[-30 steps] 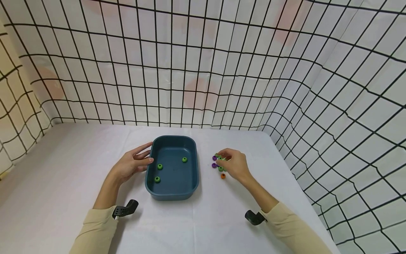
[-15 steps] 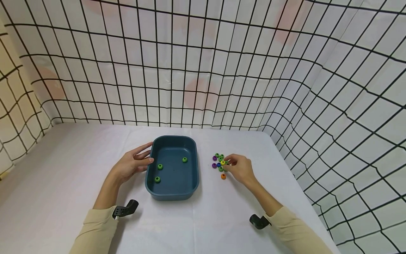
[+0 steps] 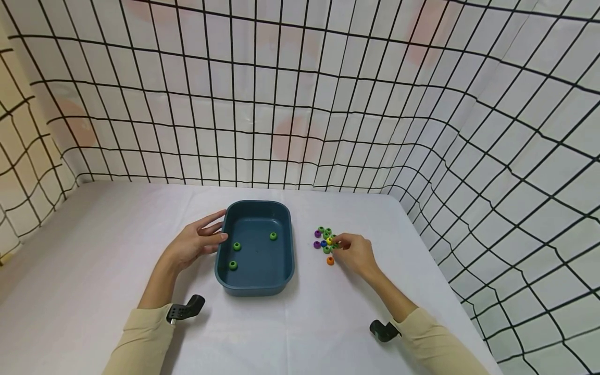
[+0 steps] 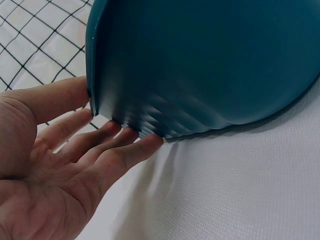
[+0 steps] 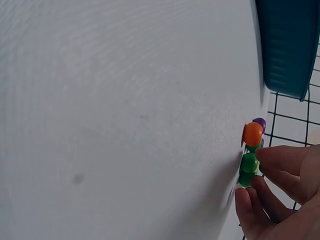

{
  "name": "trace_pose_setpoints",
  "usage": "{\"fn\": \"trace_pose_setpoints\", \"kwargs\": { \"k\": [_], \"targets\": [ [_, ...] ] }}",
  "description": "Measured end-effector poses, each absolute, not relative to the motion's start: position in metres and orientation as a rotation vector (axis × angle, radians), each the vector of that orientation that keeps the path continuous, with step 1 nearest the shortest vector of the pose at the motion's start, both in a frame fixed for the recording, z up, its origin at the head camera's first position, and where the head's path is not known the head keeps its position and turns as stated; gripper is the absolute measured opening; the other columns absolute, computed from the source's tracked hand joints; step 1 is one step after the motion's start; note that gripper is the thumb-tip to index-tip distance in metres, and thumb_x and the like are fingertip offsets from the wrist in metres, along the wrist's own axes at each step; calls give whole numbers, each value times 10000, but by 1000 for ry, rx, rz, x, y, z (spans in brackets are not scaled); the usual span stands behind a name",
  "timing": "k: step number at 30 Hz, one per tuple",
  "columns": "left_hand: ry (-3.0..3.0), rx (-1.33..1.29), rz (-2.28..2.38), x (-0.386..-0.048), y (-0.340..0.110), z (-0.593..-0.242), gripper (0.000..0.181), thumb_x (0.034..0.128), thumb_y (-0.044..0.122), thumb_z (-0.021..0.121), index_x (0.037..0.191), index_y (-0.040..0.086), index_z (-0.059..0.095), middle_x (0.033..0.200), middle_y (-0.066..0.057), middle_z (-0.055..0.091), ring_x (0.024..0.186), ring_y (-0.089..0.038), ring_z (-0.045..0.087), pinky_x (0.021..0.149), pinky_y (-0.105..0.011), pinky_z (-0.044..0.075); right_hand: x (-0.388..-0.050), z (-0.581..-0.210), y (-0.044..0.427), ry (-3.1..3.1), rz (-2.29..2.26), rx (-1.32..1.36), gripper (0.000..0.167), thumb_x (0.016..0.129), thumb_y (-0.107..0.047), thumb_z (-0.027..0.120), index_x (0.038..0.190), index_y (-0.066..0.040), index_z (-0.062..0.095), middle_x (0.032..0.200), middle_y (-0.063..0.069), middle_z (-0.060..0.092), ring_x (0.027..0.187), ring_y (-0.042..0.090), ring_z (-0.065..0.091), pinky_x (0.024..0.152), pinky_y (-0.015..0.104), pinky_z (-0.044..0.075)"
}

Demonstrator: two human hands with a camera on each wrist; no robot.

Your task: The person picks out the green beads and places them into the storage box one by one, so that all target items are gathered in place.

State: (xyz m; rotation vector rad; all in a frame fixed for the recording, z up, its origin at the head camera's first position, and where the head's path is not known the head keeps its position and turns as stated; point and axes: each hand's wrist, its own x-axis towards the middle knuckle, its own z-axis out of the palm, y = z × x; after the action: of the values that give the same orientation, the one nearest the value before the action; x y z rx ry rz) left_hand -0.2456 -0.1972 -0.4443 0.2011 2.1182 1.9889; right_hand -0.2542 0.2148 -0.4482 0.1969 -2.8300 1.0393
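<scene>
A blue rectangular tray stands on the white-covered table, with 3 green beads inside, one being the bead. My left hand touches the tray's left side. In the left wrist view its thumb meets the rim and its fairly straight fingers reach the lower wall. Right of the tray, my right hand is at a cluster of small round beads, its thumb and fingertips pinching a green bead. Beside it lie purple beads, a blue bead, a yellow bead and several more green ones.
Just in front of the cluster lies an orange bead. A black wire grid rises behind the table and along both sides. Both wrists carry a black camera, such as the left wrist camera.
My right hand has shifted a little right and toward me, uncovering the yellow and blue beads, and its fingertips have drawn together at the cluster's right side. My left hand and the tray have stayed still.
</scene>
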Motion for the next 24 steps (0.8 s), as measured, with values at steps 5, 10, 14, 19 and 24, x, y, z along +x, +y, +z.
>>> {"fn": "trace_pose_setpoints", "kwargs": {
  "k": [5,10,14,19,24],
  "targets": [
    [2117,201,1992,-245,-197,-444,771,970,86,678,1621,188,275,1633,-215,290,1398,-418,465,971,-381,561,-254,-451,214,-2830,1059,215,204,825,-73,767,1029,-86,781,894,58,743,824,196,651,733,327,516],
    [2123,197,1989,-245,-197,-444,772,969,98,684,1620,192,279,1634,-210,291,1402,-415,460,987,-399,548,-254,-452,214,-2832,1037,213,200,822,-60,772,1021,-78,782,884,65,751,815,200,666,735,336,527],
    [2127,197,1987,-245,-197,-444,769,970,100,682,1619,191,281,1631,-211,295,1398,-414,465,988,-399,545,-255,-453,214,-2834,1024,210,199,819,-51,772,1016,-75,782,886,71,754,822,204,674,744,356,536],
    [2132,192,1981,-245,-197,-444,768,972,108,683,1619,197,281,1634,-207,291,1407,-413,455,995,-410,537,-256,-455,214,-2831,1018,195,187,818,-50,785,1002,-86,785,898,74,753,845,210,682,773,380,550],
    [2135,190,1978,-246,-196,-445,767,973,108,681,1620,203,280,1639,-203,288,1421,-411,437,1013,-443,513,-256,-455,214,-2825,1015,199,178,808,-41,788,981,-84,783,897,78,763,850,220,699,789,413,564]
  ]
}}
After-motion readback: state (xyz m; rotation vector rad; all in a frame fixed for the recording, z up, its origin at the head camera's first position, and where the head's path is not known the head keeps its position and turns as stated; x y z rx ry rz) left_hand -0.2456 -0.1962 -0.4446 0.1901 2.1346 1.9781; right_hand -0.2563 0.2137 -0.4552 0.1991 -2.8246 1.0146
